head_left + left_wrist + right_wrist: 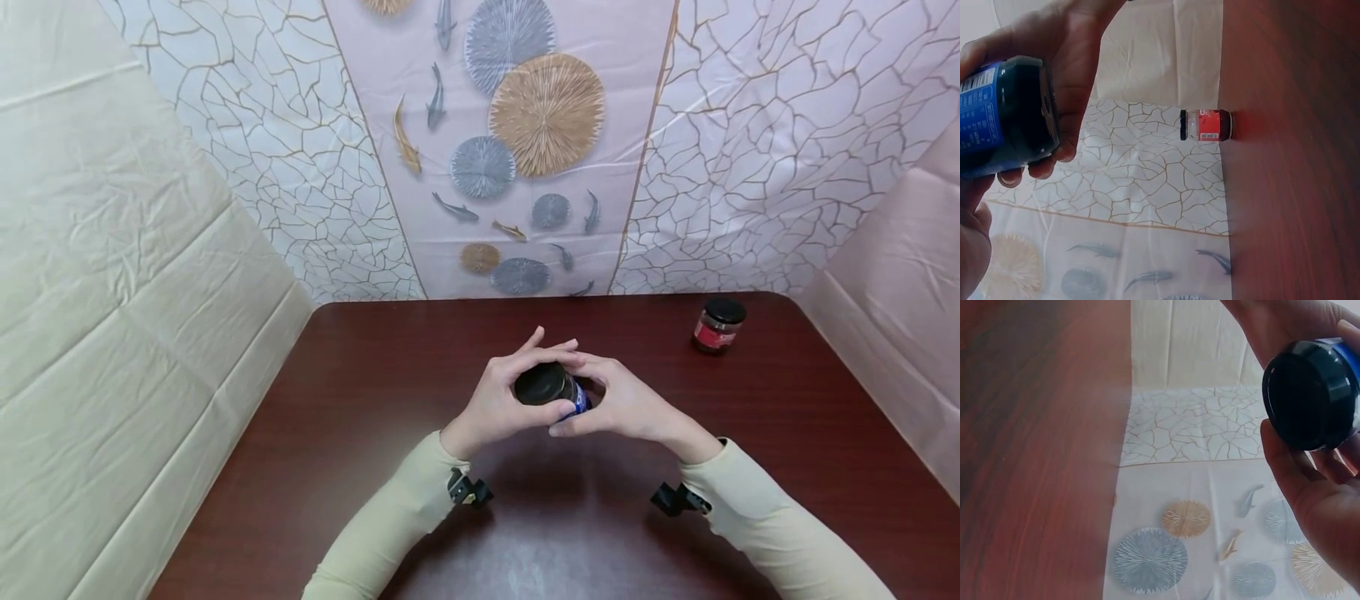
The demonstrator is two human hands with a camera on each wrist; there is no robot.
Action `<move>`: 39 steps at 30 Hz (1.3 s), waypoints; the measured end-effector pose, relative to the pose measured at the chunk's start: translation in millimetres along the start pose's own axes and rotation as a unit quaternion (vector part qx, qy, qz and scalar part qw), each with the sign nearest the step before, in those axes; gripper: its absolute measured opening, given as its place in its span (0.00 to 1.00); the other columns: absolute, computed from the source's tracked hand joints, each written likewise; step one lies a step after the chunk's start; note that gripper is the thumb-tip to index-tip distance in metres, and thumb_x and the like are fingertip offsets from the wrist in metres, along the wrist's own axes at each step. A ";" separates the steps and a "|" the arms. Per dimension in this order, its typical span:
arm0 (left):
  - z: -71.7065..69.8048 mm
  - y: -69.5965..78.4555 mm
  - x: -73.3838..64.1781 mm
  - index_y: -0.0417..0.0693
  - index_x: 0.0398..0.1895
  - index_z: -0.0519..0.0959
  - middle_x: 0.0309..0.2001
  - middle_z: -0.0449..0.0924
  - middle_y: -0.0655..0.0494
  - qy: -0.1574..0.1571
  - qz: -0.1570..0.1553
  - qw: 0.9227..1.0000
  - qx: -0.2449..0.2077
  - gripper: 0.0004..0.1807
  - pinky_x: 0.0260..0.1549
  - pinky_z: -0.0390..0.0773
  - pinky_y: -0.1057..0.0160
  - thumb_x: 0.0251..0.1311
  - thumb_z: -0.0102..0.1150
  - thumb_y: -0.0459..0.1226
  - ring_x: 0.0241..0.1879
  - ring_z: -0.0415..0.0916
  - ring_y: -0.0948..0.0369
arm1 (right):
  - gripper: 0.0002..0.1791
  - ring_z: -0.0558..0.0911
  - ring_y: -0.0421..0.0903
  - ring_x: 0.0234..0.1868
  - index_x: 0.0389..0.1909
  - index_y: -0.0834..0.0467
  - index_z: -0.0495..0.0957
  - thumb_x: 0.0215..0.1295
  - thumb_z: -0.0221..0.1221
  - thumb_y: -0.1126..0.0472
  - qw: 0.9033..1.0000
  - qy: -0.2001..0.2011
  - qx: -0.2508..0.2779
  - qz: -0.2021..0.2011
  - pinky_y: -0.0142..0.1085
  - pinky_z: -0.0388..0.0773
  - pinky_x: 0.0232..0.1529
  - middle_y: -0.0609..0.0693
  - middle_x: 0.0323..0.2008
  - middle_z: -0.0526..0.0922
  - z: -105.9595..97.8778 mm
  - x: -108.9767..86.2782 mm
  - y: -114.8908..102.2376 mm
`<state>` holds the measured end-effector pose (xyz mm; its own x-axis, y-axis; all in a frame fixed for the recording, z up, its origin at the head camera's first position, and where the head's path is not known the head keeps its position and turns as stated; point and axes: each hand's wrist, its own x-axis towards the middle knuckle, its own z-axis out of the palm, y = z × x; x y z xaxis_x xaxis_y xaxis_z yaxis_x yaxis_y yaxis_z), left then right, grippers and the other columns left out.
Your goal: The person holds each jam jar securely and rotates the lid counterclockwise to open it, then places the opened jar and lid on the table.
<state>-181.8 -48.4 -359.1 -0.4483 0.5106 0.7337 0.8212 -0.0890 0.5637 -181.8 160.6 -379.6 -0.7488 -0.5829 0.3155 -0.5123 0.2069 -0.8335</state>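
A jar with a blue label [581, 398] and a black lid [540, 383] is held tilted between both hands above the table. My left hand [498, 396] curves round the lidded side, its thumb across the front and fingers over the far side. From the right, my right hand [630, 400] grips the jar's other end, thumb beneath the left thumb. Printed text and a barcode show on the label in the left wrist view, beside the jar's dark end [1027, 115]. The right wrist view shows a dark round end [1304, 397] with fingers around it.
A second jar [716, 327], with a red label and black lid, stands upright near the back right corner of the dark red-brown table [375, 358]. A patterned cloth [480, 83] hangs behind the table; pale cloth [135, 333] lines the left side.
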 end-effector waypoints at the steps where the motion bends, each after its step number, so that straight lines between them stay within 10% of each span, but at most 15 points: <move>1: 0.3 0.3 0.0 0.27 0.52 0.79 0.53 0.81 0.34 0.003 -0.005 1.000 -0.001 0.26 0.74 0.52 0.46 0.47 0.73 0.23 0.61 0.76 0.45 | 0.29 0.78 0.43 0.58 0.54 0.55 0.83 0.49 0.79 0.59 1.000 0.005 -0.002 0.002 0.34 0.80 0.54 0.49 0.58 0.80 0.5 0.0 1.1; 10: 4.5 -31.6 -12.7 0.39 0.54 0.81 0.57 0.82 0.47 0.015 -0.024 0.999 0.032 0.25 0.76 0.44 0.48 0.50 0.75 0.29 0.67 0.71 0.57 | 0.31 0.81 0.44 0.55 0.57 0.57 0.81 0.49 0.78 0.65 0.998 0.039 0.040 -0.009 0.32 0.80 0.52 0.52 0.60 0.78 11.4 -1.1 11.2; 25: 5.7 -37.3 -14.3 0.41 0.54 0.80 0.55 0.84 0.48 0.055 -0.008 0.998 0.037 0.24 0.75 0.47 0.47 0.52 0.73 0.30 0.68 0.70 0.51 | 0.35 0.79 0.42 0.57 0.60 0.56 0.79 0.48 0.78 0.67 0.993 0.108 0.014 -0.047 0.30 0.78 0.55 0.49 0.59 0.79 26.2 1.7 15.1; 32: 10.6 -40.8 -15.5 0.42 0.54 0.80 0.58 0.83 0.52 0.103 -0.053 0.993 0.027 0.24 0.74 0.54 0.52 0.53 0.75 0.30 0.68 0.70 0.55 | 0.36 0.79 0.41 0.54 0.61 0.56 0.80 0.47 0.80 0.64 0.984 0.150 -0.072 -0.059 0.26 0.75 0.55 0.47 0.55 0.81 26.1 5.9 15.1; 39: -1.2 -30.1 -16.8 0.40 0.71 0.69 0.72 0.68 0.50 0.014 -0.097 0.994 -0.048 0.39 0.73 0.58 0.55 0.55 0.72 0.26 0.74 0.59 0.53 | 0.35 0.80 0.42 0.53 0.61 0.55 0.80 0.48 0.78 0.67 0.990 0.129 -0.019 -0.058 0.28 0.78 0.53 0.47 0.54 0.81 18.4 3.7 11.7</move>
<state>-199.3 -55.3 -388.0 -0.6067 0.5014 0.6169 0.6812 -0.0720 0.7285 -182.8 146.4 -396.6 -0.7635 -0.3855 0.5182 -0.6136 0.1826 -0.7682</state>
